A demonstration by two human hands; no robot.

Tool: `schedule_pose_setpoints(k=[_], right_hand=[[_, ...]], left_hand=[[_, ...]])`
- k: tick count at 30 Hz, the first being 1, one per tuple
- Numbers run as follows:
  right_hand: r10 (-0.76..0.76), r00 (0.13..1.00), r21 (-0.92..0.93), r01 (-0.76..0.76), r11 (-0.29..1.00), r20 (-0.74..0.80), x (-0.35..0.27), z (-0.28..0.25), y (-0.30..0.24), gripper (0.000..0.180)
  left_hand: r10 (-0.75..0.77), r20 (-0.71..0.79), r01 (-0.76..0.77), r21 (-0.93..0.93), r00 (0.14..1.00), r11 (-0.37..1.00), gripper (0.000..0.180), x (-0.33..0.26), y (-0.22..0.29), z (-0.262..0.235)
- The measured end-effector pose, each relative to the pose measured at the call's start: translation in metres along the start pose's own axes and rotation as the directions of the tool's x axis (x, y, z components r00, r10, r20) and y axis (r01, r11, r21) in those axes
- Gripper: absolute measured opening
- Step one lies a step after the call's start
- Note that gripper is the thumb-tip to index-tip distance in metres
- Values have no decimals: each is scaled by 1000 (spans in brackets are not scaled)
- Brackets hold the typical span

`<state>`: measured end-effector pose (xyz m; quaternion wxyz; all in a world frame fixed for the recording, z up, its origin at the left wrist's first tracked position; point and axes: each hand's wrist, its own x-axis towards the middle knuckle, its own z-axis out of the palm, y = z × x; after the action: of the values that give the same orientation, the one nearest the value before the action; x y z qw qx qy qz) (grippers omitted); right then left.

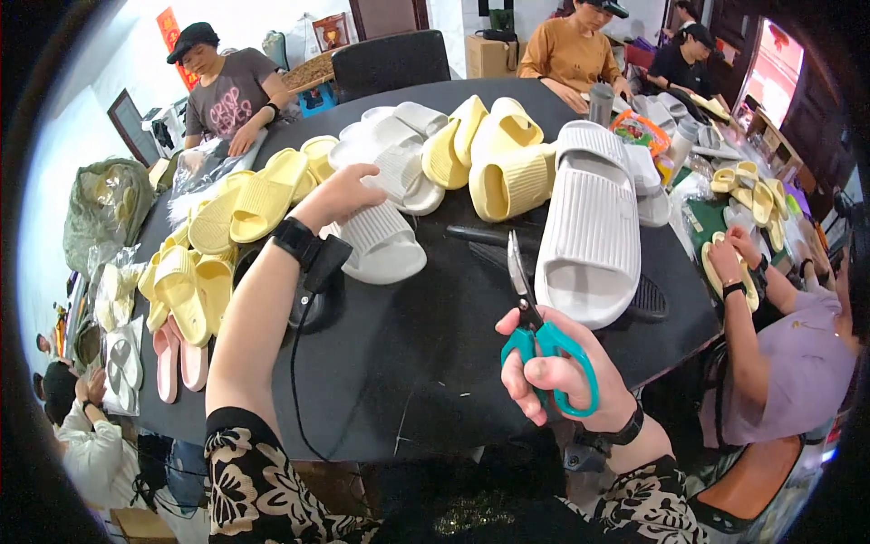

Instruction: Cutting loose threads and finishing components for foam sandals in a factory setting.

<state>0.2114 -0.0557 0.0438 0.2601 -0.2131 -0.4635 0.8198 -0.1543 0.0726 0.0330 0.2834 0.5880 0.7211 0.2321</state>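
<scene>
My right hand [580, 367] grips a pair of scissors [549, 348] with teal handles, fingers through the loops. The metal blades point up and look nearly closed, just left of a large white slide slipper [587, 234] standing tilted on the table. Over on the left, my left hand [343, 195] reaches out above a grey-white slipper [385, 245], its visible fingers apart. Its other fingers are partly hidden, and I cannot tell whether they touch the slipper. More grey-white slippers [399, 136] lie just beyond it, beside yellow slippers [512, 163].
Yellow slippers [181, 286] and a pink pair [179, 358] line the left side of the black table [362, 381]. A dark slipper sole [649, 299] lies behind the white slipper. A bottle [681, 143] stands at the right. Co-workers [779, 335] sit around the table.
</scene>
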Motion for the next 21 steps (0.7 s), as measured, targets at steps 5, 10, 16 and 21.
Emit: schedule_pose_setpoints(k=[5,10,16,21], right_hand=[[9,999,-1,-9,1000,52,4,3,7,37],[33,995,22,-35,999,93,2,3,16,36],[59,995,36,-62,997,74,5,11,19,42],[42,997,27,-44,999,64,3,4,16,41]], left_hand=[[69,79,-84,211,994,974,66,-26,-3,0],[78,17,-80,254,997,964,61,-36,-15,-5],[74,-52,-64,178,996,982,55,-33,-23,-3],[31,-115,-10,178,993,984,57,-8,-13,9]])
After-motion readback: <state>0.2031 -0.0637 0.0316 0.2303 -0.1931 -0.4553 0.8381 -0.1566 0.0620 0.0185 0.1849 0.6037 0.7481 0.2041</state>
